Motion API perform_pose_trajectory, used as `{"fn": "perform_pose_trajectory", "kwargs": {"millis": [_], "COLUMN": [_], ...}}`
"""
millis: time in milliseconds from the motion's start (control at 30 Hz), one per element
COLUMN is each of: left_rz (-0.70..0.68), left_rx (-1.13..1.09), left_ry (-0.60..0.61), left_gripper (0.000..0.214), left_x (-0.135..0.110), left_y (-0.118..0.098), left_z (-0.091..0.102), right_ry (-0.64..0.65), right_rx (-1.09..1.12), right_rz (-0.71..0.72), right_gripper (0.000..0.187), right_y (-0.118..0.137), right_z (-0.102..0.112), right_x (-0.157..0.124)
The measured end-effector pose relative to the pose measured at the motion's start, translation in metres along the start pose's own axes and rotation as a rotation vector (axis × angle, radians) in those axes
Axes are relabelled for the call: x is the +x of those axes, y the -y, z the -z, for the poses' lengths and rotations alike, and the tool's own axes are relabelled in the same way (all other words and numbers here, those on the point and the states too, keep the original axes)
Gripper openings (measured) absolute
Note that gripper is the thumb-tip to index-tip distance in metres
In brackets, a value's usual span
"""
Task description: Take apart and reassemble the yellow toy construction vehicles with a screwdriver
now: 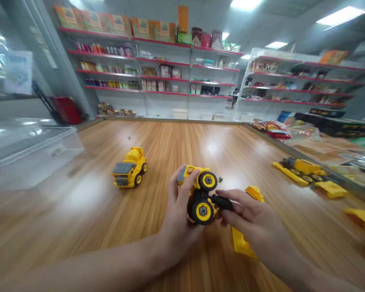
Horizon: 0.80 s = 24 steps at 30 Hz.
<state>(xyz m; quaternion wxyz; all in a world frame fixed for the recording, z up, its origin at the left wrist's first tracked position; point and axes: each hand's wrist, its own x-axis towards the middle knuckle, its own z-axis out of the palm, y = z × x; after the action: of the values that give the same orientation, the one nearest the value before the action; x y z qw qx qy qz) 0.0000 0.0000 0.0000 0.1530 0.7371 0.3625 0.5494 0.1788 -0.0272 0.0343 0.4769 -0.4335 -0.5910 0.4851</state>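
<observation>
My left hand (180, 207) is wrapped round a yellow toy truck (195, 187), tipped so that its black wheels with yellow hubs face right. In my right hand (254, 215) is a short black screwdriver handle (222, 202), pinched between thumb and fingers and pointing at the truck's underside between the wheels. Its tip is hidden against the truck. Partly behind my right hand lies a yellow toy part (242, 243) on the wooden table (158, 251). A small screw-like piece (220, 179) rests just beyond the truck.
A yellow toy mixer truck (129, 168) stands at left. On the right lie a yellow toy vehicle body with wheels (304, 169) and loose yellow parts (331, 188). A clear plastic bin (33, 158) sits at the left edge. Stocked shelves (164, 63) line the back.
</observation>
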Motion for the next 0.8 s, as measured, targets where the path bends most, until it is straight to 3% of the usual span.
{"fn": "perform_pose_trajectory", "kwargs": {"millis": [133,367,533,700,800], "left_rz": [-0.016,-0.027,-0.026,-0.038,-0.034], "left_rx": [0.020,0.027,0.042,0.019,0.019], "left_ry": [-0.004,-0.003,-0.020,0.005,0.001], "left_gripper": [0.077,0.077,0.075,0.076,0.076], "left_x": [-0.0012,-0.0014,-0.0008,-0.0013,-0.0014], "left_y": [0.0009,-0.0003,-0.0009,-0.0018,-0.0021], "left_z": [0.0004,0.0008,0.0012,0.0015,0.0019], "right_ry": [0.005,0.005,0.023,-0.018,0.018], "right_rx": [0.041,0.002,0.017,0.026,0.000], "right_rz": [-0.071,0.024,-0.048,0.010,-0.050], "right_gripper": [0.030,0.029,0.026,0.029,0.029], "right_y": [-0.0022,0.0005,0.0007,-0.0012,0.0007], "right_z": [-0.0009,-0.0003,0.0010,0.0010,0.0010], "right_x": [-0.0012,-0.0021,-0.0025,-0.0009,-0.0018]}}
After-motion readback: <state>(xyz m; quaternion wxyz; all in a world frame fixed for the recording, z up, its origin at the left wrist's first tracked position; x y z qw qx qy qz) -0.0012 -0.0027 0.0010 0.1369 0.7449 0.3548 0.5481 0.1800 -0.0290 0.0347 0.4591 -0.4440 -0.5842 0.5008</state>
